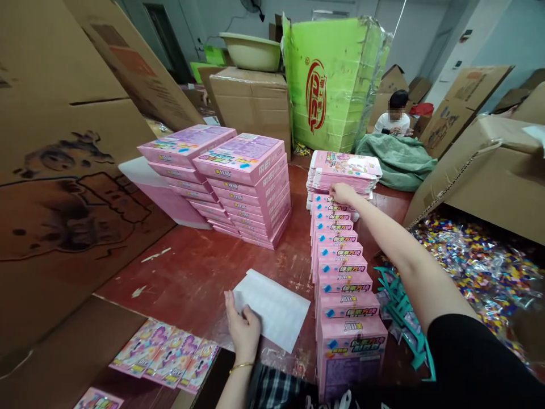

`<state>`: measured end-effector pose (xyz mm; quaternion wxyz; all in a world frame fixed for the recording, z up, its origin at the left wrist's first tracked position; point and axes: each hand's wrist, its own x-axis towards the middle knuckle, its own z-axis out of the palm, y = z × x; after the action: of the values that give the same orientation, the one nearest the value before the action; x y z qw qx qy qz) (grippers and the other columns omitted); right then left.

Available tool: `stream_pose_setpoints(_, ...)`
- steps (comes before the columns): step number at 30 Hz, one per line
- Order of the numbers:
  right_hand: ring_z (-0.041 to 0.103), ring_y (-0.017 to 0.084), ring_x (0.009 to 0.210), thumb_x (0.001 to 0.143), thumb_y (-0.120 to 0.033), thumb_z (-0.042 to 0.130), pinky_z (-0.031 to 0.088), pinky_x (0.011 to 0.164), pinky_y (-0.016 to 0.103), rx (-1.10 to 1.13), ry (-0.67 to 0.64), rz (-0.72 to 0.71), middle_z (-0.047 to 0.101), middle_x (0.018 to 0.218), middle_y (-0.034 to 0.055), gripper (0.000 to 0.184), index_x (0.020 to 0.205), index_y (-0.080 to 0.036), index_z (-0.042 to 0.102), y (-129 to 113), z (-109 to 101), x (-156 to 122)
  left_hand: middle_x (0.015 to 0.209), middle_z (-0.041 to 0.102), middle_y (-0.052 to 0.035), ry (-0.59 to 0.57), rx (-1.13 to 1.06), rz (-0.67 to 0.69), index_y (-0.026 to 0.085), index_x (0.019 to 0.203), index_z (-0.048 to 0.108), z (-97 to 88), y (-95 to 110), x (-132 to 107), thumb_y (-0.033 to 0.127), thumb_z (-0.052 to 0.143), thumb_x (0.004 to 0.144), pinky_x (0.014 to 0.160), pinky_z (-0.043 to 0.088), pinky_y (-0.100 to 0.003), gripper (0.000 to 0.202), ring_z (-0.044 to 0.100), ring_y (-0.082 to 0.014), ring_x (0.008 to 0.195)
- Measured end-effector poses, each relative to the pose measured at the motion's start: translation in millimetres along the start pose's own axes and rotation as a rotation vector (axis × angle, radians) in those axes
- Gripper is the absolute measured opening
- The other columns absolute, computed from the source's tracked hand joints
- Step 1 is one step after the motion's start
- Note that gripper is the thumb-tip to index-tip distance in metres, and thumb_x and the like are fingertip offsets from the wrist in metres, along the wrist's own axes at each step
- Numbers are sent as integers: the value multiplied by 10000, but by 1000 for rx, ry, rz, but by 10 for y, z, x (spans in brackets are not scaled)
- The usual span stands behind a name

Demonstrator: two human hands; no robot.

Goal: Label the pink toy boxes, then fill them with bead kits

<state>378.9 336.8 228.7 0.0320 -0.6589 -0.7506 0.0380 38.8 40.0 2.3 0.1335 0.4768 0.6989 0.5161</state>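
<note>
My left hand, with a bracelet at the wrist, is at the left edge of a white sheet, its thumb over the paper and its fingers along the side. The sheet is low over the red floor, with clear plastic around it. My right arm reaches forward, and my right hand has its fingers closed at the top of a pink box at the far end of a long row. The nearer pink boxes stand upright in that row. Just beyond my right hand lies a stack of flat pink cartons.
Stacked pink boxes stand at left, near a large cardboard box. Printed cards lie at lower left. Small colourful packets and teal straps are at right. A person sits behind green cloth.
</note>
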Motion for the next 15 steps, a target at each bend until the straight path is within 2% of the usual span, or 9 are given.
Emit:
stream_pose_setpoints(4, 659, 263, 1045, 934, -241, 485, 495, 847, 321, -15, 15, 14, 721, 1150, 131, 277, 1098, -189, 703, 13, 40, -8, 1603, 298, -226, -11, -2, 1, 76, 1535, 315, 7, -5, 3, 250, 493, 925, 1237, 224, -462, 659, 271, -304, 1505)
stream_pose_setpoints(8, 650, 246, 1099, 948, -252, 472, 498, 886, 304, -13, 20, 12, 724, 1175, 103, 312, 1132, -204, 719, 39, 67, -29, 1616, 271, -216, -13, 25, 12, 97, 1477, 428, 6, -8, -1, 267, 524, 904, 1229, 243, -465, 605, 275, -320, 1501)
stream_pose_setpoints(12, 626, 279, 1175, 926, -199, 467, 498, 954, 361, -24, 27, 15, 691, 1267, 99, 391, 1240, -233, 696, 70, 75, -94, 1655, 175, -179, -44, 34, -1, 139, 1445, 494, -14, 42, -15, 180, 501, 868, 1184, 338, -454, 578, 263, -331, 1504)
stream_pose_setpoints(15, 619, 313, 1187, 927, -205, 468, 492, 980, 415, -36, 31, 15, 667, 1303, 130, 443, 1333, -247, 639, 78, 76, -193, 1672, 129, -145, -30, -4, -69, 175, 1432, 520, -33, 91, -11, 141, 518, 831, 1144, 392, -436, 602, 328, -339, 1476)
